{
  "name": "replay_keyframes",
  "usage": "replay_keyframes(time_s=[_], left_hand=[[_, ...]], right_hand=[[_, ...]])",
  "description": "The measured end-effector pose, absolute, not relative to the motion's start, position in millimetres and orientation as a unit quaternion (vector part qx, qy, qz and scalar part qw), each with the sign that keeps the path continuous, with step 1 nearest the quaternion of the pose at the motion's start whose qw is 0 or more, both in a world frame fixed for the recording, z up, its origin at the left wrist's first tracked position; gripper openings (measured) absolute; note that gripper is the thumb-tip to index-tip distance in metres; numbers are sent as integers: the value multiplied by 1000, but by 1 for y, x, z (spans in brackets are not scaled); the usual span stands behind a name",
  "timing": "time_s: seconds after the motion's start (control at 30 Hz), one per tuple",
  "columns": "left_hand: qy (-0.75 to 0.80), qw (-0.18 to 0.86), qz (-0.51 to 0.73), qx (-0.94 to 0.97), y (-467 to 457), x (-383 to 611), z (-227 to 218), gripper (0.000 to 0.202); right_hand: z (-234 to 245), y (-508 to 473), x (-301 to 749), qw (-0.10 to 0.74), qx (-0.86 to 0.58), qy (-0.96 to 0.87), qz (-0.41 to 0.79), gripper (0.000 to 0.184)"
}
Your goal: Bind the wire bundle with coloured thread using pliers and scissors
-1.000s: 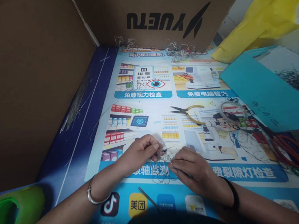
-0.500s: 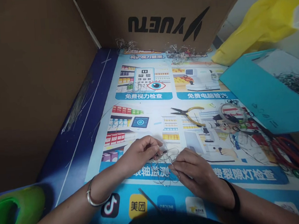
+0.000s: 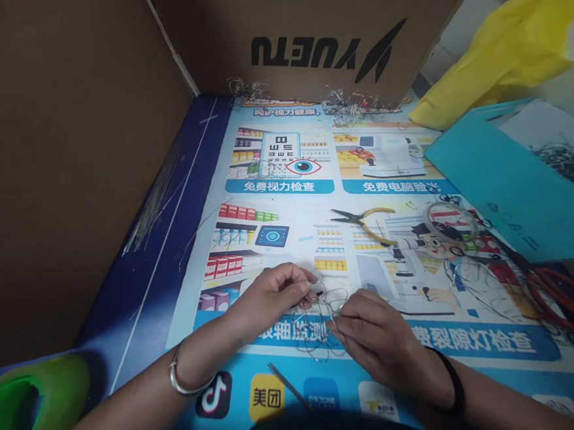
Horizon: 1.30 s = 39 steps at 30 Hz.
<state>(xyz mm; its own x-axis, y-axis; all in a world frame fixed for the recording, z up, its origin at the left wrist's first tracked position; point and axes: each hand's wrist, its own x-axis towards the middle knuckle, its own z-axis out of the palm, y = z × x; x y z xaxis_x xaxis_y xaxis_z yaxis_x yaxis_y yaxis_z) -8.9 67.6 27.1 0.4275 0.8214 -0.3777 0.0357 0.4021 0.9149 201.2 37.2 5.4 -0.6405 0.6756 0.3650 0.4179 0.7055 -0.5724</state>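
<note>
Between my two hands hangs a loose tangle of thin looped wire (image 3: pixel 320 340), low over the printed poster. My left hand (image 3: pixel 285 290) is closed, thumb and forefinger pinching the wire at its upper left part. On the other side my right hand (image 3: pixel 373 327) pinches the same wire at its right edge, fingers curled. Some wire loops are hidden behind the fingers. Beyond the hands, yellow-handled pliers (image 3: pixel 366 218) lie with jaws apart. A thin grey metal rod (image 3: pixel 289 384) rests close to my body.
Red-handled scissors (image 3: pixel 562 294), a clear tape roll (image 3: pixel 449 222) and wire scraps lie at right. A blue-green box (image 3: pixel 496 194) holds more wire. Straight wires (image 3: pixel 151 208) lie at left. A green tape roll (image 3: pixel 58 395) stands near left. Cardboard (image 3: pixel 312 16) walls the back.
The view has shifted slightly, so everything sits a little further right. Both hands keep their pinch on the wire, with only slight finger movement.
</note>
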Motion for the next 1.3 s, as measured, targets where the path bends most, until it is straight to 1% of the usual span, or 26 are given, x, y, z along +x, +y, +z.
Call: replay_keyframes(time_s=[0.27,0.63,0.8,0.97,1.3], left_hand=[[461,690,273,486,67,-10,30,17],[453,728,291,425,65,-8,31,19],[456,707,297,451,65,-7,33,21],[456,700,305,457,65,-7,33,20],[461,696,286,470,67,-9,30,19]], right_hand=[[4,37,202,273,-312,-884,218,14],[6,38,201,288,-301,-886,206,15],[3,38,203,281,-308,-885,209,13],[2,38,203,279,-312,-883,212,11],[5,40,203,300,-331,-859,250,9]])
